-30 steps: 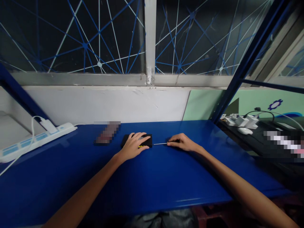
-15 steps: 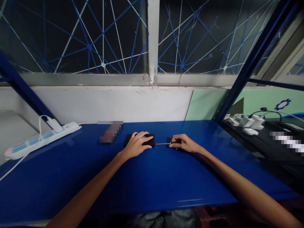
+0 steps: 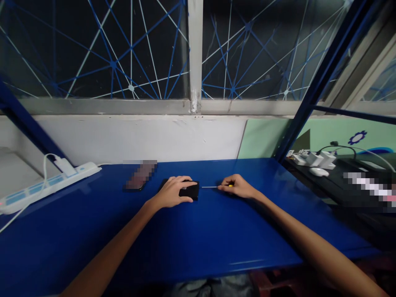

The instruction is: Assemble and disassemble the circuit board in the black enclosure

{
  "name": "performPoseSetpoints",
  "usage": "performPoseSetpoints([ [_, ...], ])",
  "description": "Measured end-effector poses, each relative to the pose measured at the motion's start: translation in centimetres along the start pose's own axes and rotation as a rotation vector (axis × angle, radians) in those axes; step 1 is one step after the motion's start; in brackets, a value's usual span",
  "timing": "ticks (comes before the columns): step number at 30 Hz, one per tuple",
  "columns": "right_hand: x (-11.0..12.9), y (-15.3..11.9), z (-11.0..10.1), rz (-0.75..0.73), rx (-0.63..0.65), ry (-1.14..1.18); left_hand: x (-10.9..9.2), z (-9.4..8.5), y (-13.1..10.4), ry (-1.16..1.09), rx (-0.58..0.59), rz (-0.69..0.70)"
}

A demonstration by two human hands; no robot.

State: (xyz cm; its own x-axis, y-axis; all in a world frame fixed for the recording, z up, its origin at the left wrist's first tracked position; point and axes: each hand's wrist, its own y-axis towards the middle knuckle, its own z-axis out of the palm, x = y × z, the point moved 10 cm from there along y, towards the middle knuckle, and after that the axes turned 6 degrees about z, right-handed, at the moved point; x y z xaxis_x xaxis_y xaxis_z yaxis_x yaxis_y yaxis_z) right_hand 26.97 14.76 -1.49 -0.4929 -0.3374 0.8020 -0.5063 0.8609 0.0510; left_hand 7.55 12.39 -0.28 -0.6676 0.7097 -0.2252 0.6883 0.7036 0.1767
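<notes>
A flat black case point(image 3: 192, 191) rests on the blue table, partly covered by my left hand point(image 3: 173, 192). That hand's fingers reach over its top, and the thumb presses along its near edge. My right hand point(image 3: 236, 186) pinches a thin screwdriver point(image 3: 209, 187) whose metal shaft points left toward the case's right end. Its tip is a small gap from the case, at about the same height in view. Most of the screwdriver's handle is hidden in my fingers; a bit of yellow shows between them.
A blurred-out phone-like object point(image 3: 140, 176) lies left of the case. On the far left is a white power strip point(image 3: 46, 186) with a plug and cable. A side surface at right holds white adapters point(image 3: 321, 159) and a white mouse point(image 3: 319, 172).
The case's top now faces me more, and the yellow bit by my left thumb is no longer visible. The screwdriver's visible shaft looks shorter, with yellow showing between my right fingers. The view shifted slightly.
</notes>
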Motion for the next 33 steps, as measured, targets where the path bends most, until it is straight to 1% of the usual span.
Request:
performPoseSetpoints([
  [2, -0.54, 0.11, -0.74, 0.007, -0.098, -0.047, -0.33, -0.10, -0.20, -0.036, 0.026, 0.010],
  [5, -0.80, 0.19, -0.73, -0.001, -0.146, -0.118, -0.58, -0.12, -0.38, -0.061, 0.055, 0.006],
  [10, -0.50, 0.05, -0.29, -0.016, -0.140, -0.157, -0.76, -0.08, -0.43, -0.063, 0.061, 0.016],
  [19, -0.46, -0.03, -0.26, -0.014, -0.122, -0.166, -0.85, 0.08, -0.38, -0.064, 0.061, 0.031],
  [27, -0.34, -0.01, -0.21, -0.019, -0.131, -0.191, -0.74, 0.08, -0.47, -0.050, 0.064, 0.019],
  [29, -0.34, 0.02, -0.29, -0.012, -0.125, -0.167, -0.71, 0.07, -0.47, -0.052, 0.060, 0.023],
  [33, -0.60, 0.12, -0.11, 0.019, -0.072, -0.062, -0.72, -0.05, -0.43, -0.058, 0.052, 0.024],
])
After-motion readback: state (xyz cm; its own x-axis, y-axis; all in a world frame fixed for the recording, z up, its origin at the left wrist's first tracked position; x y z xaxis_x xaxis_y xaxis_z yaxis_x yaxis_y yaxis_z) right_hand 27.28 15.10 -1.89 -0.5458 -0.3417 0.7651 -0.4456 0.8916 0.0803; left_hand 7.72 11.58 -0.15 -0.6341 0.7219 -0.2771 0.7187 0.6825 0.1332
